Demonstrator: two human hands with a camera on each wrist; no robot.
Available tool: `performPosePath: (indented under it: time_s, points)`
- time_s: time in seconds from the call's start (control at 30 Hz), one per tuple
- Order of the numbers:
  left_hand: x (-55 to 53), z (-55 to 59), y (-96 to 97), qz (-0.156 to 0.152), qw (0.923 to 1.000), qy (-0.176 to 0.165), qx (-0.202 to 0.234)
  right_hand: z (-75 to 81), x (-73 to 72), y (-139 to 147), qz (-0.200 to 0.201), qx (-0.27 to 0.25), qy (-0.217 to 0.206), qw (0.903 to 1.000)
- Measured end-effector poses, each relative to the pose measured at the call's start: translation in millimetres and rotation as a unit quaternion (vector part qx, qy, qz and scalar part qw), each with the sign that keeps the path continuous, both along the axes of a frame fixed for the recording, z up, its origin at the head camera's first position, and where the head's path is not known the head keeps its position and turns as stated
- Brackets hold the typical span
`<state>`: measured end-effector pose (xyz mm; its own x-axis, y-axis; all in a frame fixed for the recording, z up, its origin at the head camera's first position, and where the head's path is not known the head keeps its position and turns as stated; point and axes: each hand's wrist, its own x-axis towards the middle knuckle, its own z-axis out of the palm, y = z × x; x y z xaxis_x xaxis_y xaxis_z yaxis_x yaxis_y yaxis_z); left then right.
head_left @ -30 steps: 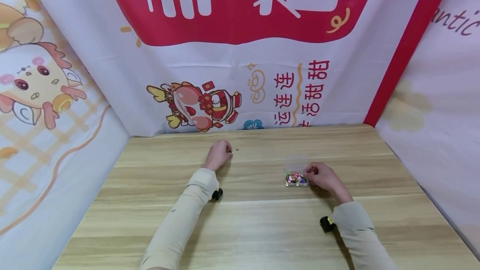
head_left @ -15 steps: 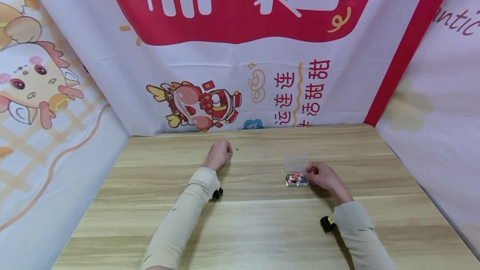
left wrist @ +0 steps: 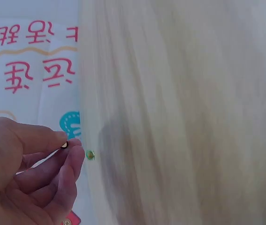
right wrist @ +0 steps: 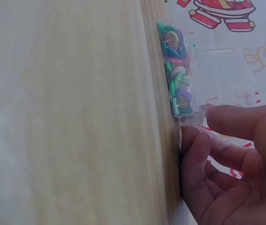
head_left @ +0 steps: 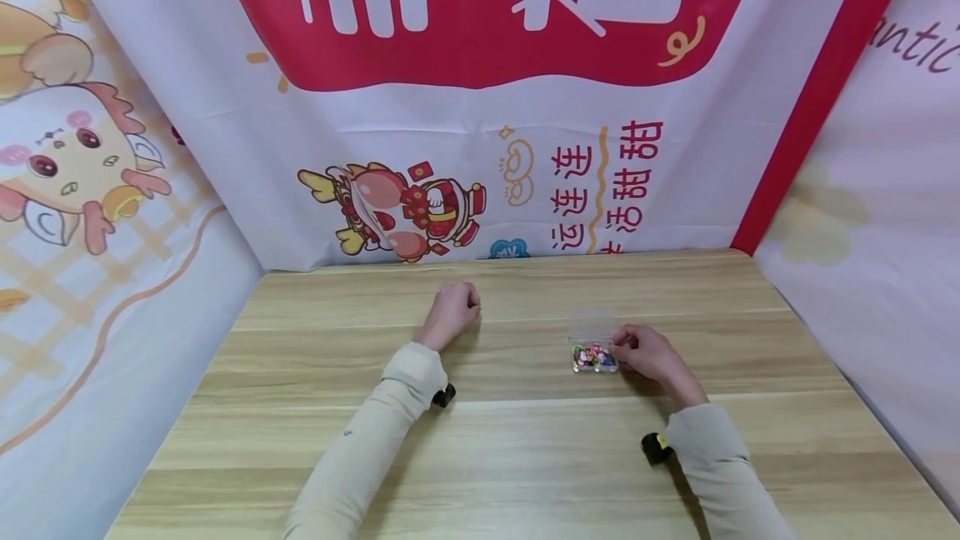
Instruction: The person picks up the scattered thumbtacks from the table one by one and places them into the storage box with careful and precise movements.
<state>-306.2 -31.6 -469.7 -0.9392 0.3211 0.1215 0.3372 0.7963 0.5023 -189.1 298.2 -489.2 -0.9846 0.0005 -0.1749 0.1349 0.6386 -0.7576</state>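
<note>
My left hand [head_left: 451, 312] is low over the far part of the table. In the left wrist view its thumb and fingers pinch a small dark-rimmed thumbtack [left wrist: 64, 145], mostly covered by the fingertips. A green thumbtack [left wrist: 90, 154] with a gold-coloured centre lies on the wood just beyond those fingers. To the right, my right hand [head_left: 645, 353] pinches the near end of a clear plastic box [head_left: 577, 370]. Inside are several colourful thumbtacks [right wrist: 176, 70], heaped with some points sticking out. The box's transparent lid [right wrist: 224, 75] stands swung open.
The wooden table [head_left: 517, 457] runs back to a white and red printed cloth [head_left: 465, 123]. Printed cloths also stand at the left [head_left: 150, 190] and right [head_left: 862, 232] sides. A small black camera [head_left: 656, 448] sits by the right wrist.
My left hand has shifted slightly to the right, and the small dark speck beside it on the table is now out of sight in the head view. The right hand and box stay put.
</note>
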Motion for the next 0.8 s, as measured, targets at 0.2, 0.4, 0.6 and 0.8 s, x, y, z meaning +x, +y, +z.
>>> performPosePath:
  time_s: [0.2,0.4,0.6,0.8]
  points:
    - [11.9,-1.9,8.7,-0.02,0.9997,0.005,0.011,0.6,0.5,-1,0.0,-0.001,0.001,1.0]
    - [24.0,-0.3,18.6,-0.039,0.9989,0.001,0.026,0.6,1.1,0,-0.002,0.001,-0.005,1.0]
    - [34.6,-0.2,30.6,-0.06,0.9974,0.004,0.04,1.9,2.1,1,0.002,-0.003,-0.003,1.0]
    - [45.5,1.5,47.0,-0.09,0.9945,0.005,0.054,0.0,2.8,1,-0.003,-0.006,-0.006,1.0]
